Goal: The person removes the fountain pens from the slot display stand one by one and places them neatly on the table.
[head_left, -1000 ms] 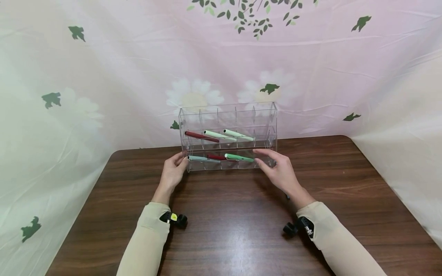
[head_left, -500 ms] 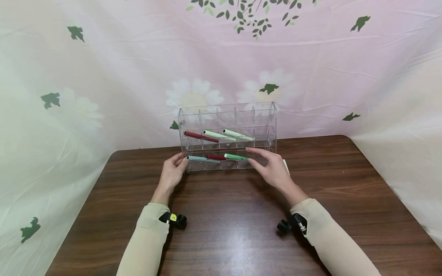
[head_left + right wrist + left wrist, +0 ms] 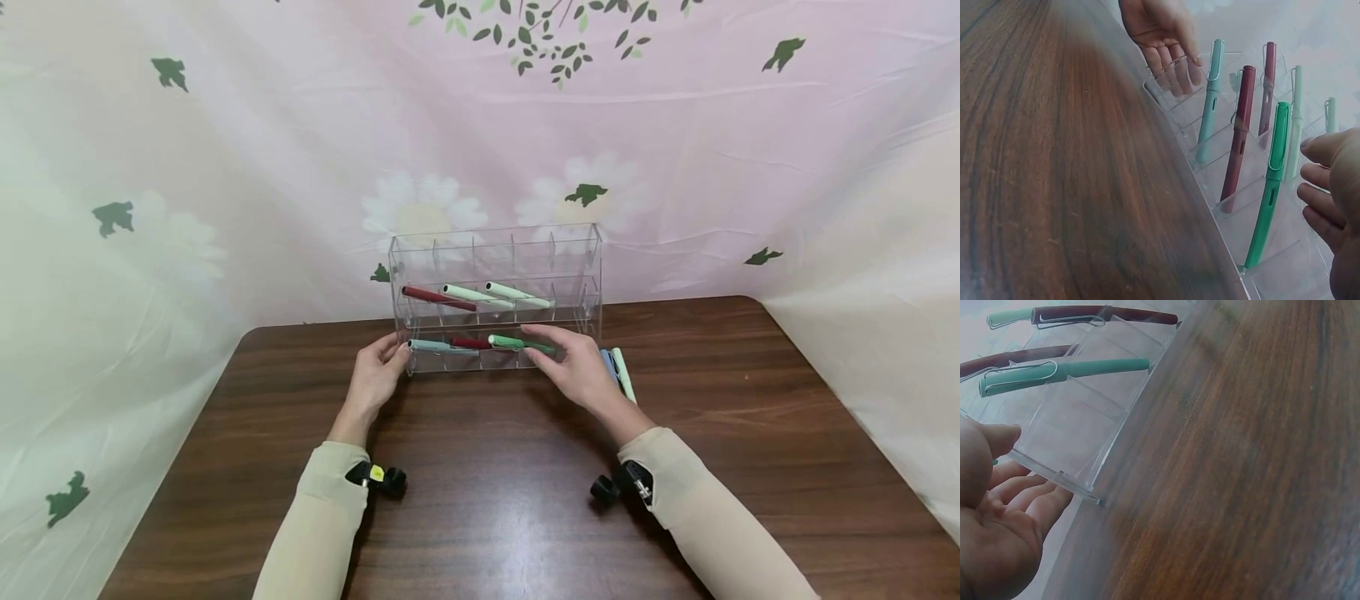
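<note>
A clear acrylic pen rack point(image 3: 495, 242) stands at the back of the table. My left hand point(image 3: 375, 375) holds its left end, thumb in front and fingers at the side. My right hand point(image 3: 573, 367) is at the front right of the lower tier, thumb and fingers apart, nothing between them in the right wrist view. Nearest to it is a bright green pen point(image 3: 1266, 194), leaning in a slot. Left of that lean a dark red pen point(image 3: 1238, 144) and a light blue-green pen point(image 3: 1210, 106). The upper tier holds another dark red pen point(image 3: 438, 298) and two pale green pens point(image 3: 477, 295).
Beside the right wrist, a blue pen point(image 3: 609, 364) and a pale green pen point(image 3: 622, 375) lie on the brown wooden table point(image 3: 480, 517). A printed fabric backdrop point(image 3: 300, 167) hangs behind and at both sides.
My right hand has moved left along the rack's front, past the tip of the green pen. The pens on the table at right have come into sight. The left hand has stayed put.
</note>
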A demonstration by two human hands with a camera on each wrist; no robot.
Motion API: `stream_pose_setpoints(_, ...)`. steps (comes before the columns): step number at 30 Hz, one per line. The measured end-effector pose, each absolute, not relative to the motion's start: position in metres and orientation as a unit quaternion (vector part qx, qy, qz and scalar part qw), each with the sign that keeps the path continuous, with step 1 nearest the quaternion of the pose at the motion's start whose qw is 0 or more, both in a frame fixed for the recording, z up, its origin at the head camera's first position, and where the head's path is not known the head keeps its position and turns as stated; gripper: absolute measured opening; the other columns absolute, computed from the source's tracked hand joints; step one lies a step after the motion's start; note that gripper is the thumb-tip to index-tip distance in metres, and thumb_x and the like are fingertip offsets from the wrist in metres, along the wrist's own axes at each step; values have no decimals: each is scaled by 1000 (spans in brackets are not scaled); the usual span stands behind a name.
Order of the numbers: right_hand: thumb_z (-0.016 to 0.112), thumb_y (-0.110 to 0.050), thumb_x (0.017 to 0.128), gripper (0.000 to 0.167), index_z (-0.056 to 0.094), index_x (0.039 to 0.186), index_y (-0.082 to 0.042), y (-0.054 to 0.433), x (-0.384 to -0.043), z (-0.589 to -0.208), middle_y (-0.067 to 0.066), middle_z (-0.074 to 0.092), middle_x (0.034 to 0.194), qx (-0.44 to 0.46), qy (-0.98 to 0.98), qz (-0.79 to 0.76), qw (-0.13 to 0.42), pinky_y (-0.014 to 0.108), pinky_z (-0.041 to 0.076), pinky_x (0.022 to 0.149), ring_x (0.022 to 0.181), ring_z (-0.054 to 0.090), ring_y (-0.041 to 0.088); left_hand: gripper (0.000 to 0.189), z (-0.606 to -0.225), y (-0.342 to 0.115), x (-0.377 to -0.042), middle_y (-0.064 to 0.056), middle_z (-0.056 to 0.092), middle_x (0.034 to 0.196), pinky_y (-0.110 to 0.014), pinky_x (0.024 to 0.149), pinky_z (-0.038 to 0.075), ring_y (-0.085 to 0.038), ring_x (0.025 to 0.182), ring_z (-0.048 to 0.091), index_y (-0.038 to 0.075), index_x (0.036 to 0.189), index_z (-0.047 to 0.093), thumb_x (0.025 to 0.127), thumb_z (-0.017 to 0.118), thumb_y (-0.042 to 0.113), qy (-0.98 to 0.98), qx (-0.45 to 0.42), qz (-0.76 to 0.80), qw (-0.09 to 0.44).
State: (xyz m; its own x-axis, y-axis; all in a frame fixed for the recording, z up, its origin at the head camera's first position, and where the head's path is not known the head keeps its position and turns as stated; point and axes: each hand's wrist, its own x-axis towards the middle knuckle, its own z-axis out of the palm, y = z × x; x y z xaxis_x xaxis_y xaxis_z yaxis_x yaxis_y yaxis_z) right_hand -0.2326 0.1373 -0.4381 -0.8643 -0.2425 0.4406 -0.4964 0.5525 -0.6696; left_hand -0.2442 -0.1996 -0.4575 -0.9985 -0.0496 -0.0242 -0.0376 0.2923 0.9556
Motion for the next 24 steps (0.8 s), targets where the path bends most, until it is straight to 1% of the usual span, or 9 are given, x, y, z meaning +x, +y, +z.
stream_pose_setpoints(2,81,-15,99,37,76,136,-12,137,-235,-438,11,79,131,217,-868,421,148,25,41,53,49,40,9,48,-457,-199,-244,-26,60,154,-53,126,47,-37,144,60,-2,158,51,114,57,16,-805,25,-593,6)
stream_pose_setpoints(8,79,-17,100,38,74,138,-12,134,-238,-434,12,77,135,220,-875,415,120,28,41,58,46,29,3,48,-457,-199,-244,-25,61,153,-52,126,47,-36,143,61,-2,157,52,114,57,16,-806,28,-591,7)
stream_pose_setpoints(12,78,-18,101,37,75,138,-13,132,-240,-434,12,78,132,213,-883,406,101,28,43,62,45,31,4,48,-458,-199,-244,-25,61,153,-52,126,47,-36,143,61,-1,158,51,114,57,17,-807,31,-589,4)
stream_pose_setpoints(13,78,-19,101,36,75,137,-13,131,-240,-433,12,79,129,212,-885,404,97,28,43,62,46,31,5,49,-458,-199,-244,-25,61,153,-53,126,47,-36,143,61,-2,158,51,114,57,17,-807,31,-590,3)
stream_pose_setpoints(16,78,-21,102,36,75,137,-12,128,-242,-433,15,83,104,211,-889,397,82,28,43,60,47,34,7,48,-458,-200,-245,-26,61,153,-53,125,47,-36,143,61,-2,158,51,114,57,17,-805,30,-592,5)
stream_pose_setpoints(19,77,-22,102,37,74,138,-12,125,-243,-433,14,79,82,206,-896,389,66,28,40,57,47,35,9,48,-458,-200,-245,-27,61,152,-52,125,48,-37,142,61,-3,157,51,113,57,16,-803,28,-595,7)
stream_pose_setpoints(20,77,-22,103,37,74,138,-12,125,-243,-433,15,77,77,203,-898,386,62,28,40,56,46,36,9,48,-458,-201,-246,-27,61,152,-52,125,48,-37,142,61,-3,157,51,113,57,16,-803,28,-595,8)
stream_pose_setpoints(22,77,-21,103,36,75,137,-12,123,-244,-434,14,79,83,197,-902,378,66,29,40,59,49,38,11,48,-458,-201,-246,-27,61,152,-52,125,48,-36,141,62,-3,157,51,113,58,16,-803,27,-596,7)
stream_pose_setpoints(24,77,-20,102,34,76,135,-12,121,-244,-435,13,82,95,194,-906,369,78,31,42,63,54,44,12,48,-458,-201,-245,-27,61,152,-52,125,48,-37,141,62,-3,157,51,113,57,16,-803,27,-596,7)
